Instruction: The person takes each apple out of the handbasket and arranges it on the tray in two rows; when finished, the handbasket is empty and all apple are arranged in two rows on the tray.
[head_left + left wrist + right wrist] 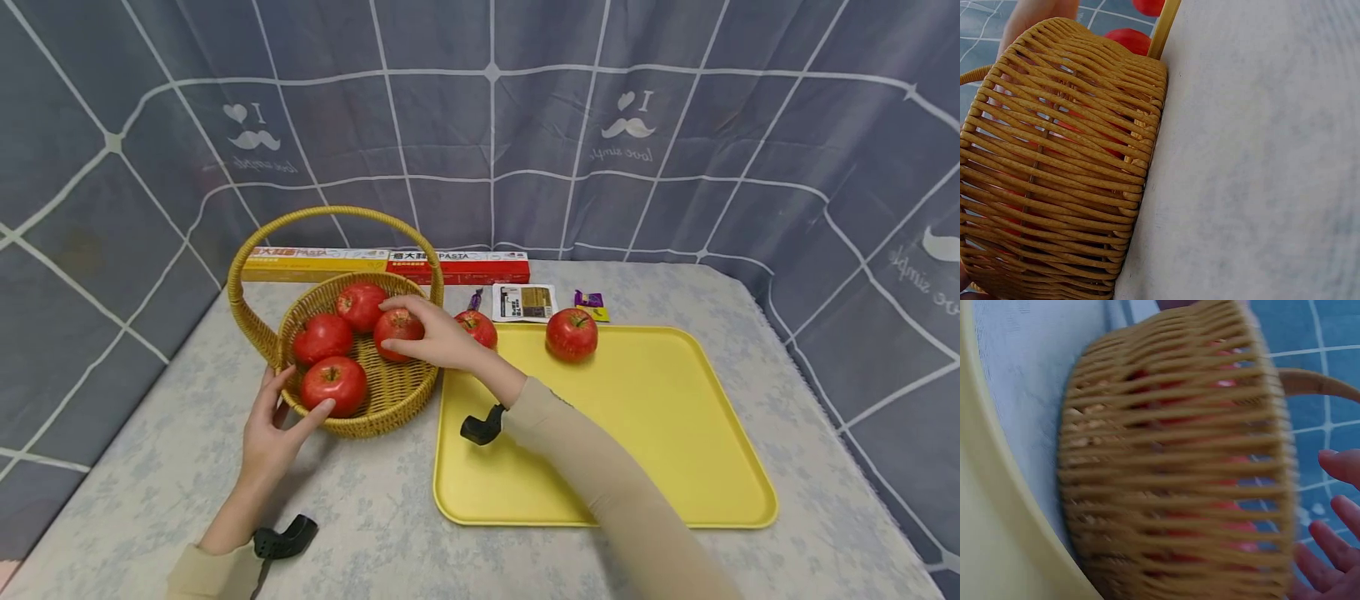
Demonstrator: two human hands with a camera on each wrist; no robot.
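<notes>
A woven basket (390, 392) with a hoop handle stands on the table, left of a yellow tray (645, 433). Three red apples (333, 385) lie loose inside it. My right hand (431, 337) reaches over the basket's right rim and grips another apple (396, 329) inside. My left hand (273, 429) rests with straight fingers against the basket's front-left wall. Two more apples (572, 333) sit at the tray's far edge. The left wrist view is filled by the basket wall (1060, 162), with red showing through. In the right wrist view the blurred basket (1179, 469) has fingertips (1341, 512) beyond it.
Long pasta boxes (390, 265) lie along the back by the curtain. A small printed packet (523, 302) and purple sweet wrappers (588, 300) lie behind the tray. A grey patterned curtain closes in the table at the back and both sides.
</notes>
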